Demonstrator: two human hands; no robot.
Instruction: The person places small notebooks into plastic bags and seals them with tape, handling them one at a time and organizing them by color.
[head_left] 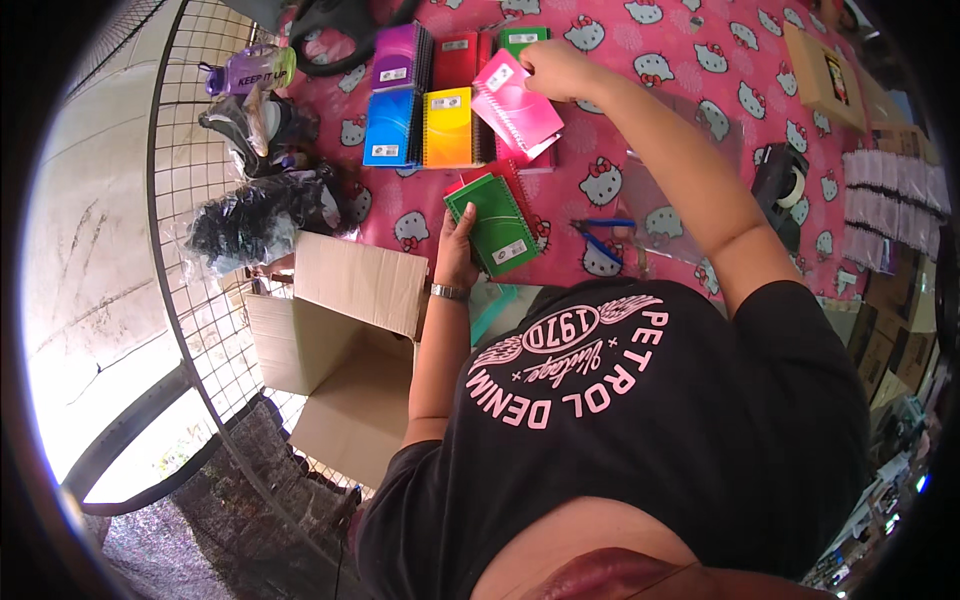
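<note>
My left hand (456,252) is closed around a green spiral notebook (496,228), its thumb lying on the cover. A red spiral notebook (517,182) sticks out from behind the green one. Farther off, my right hand (560,72) pinches the upper corner of a pink spiral notebook (515,105), which lies tilted over other pink ones. Around it stand stacks of notebooks: purple (395,60), red (456,58), blue (390,125) and yellow (447,125). Part of another green notebook (520,38) shows beside my right fingers.
An open cardboard box (360,285) sits at the left by the wire mesh (215,330). Blue-handled pliers (603,232) and a tape dispenser (780,185) lie on the pink patterned tablecloth (655,70). Bagged black items (260,215) and a purple-green bottle (250,70) line the left side.
</note>
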